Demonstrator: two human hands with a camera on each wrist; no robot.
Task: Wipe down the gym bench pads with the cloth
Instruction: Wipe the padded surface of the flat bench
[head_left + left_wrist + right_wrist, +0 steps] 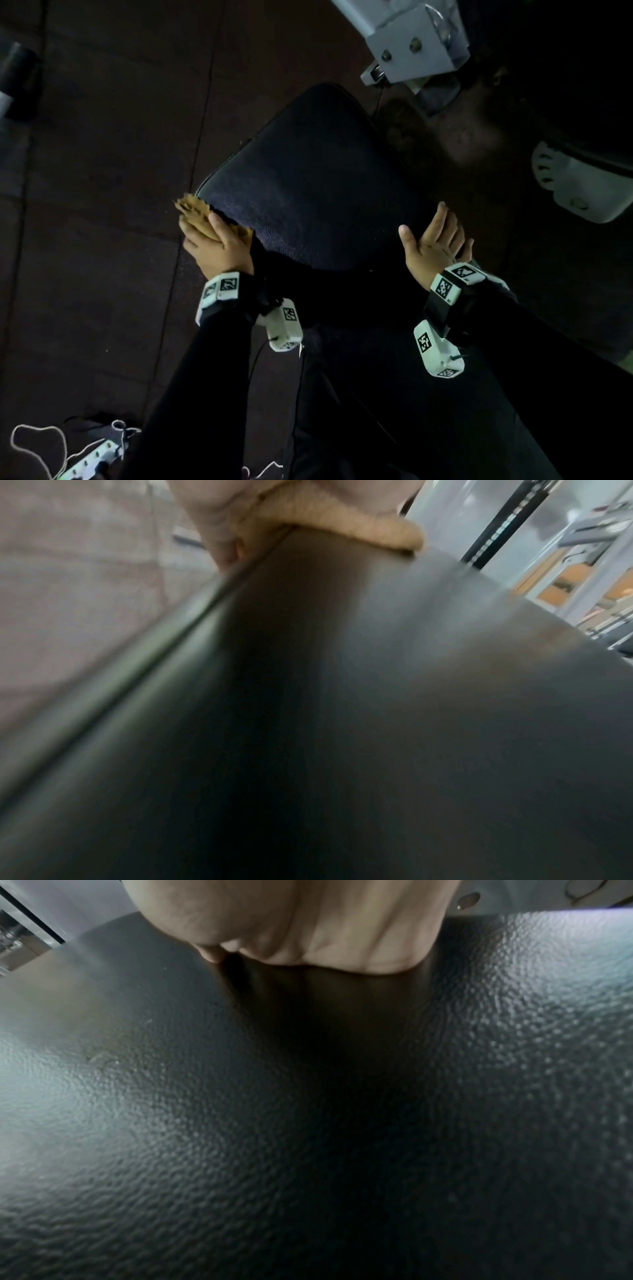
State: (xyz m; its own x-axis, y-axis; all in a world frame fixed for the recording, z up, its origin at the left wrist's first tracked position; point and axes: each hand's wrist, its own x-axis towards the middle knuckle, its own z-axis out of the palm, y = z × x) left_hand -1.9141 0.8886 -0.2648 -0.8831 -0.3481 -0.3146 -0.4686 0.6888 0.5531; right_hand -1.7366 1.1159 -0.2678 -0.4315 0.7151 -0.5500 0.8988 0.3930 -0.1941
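Note:
The black textured bench pad (308,178) runs up the middle of the head view. A tan cloth (191,209) lies over its left edge under my left hand (209,243), which presses it there with straight fingers along the side and the thumb on top. In the left wrist view the cloth (359,526) bulges between my palm (219,512) and the pad (342,696). My right hand (431,236) rests flat on the pad's right edge with fingers spread and holds nothing. The right wrist view shows that hand (308,920) lying on the pad (308,1096).
A grey metal frame bracket (411,37) stands beyond the pad's far end. A white perforated machine part (575,185) sits to the right. A power strip with a white cord (89,459) lies on the dark rubber floor (102,171) at the lower left.

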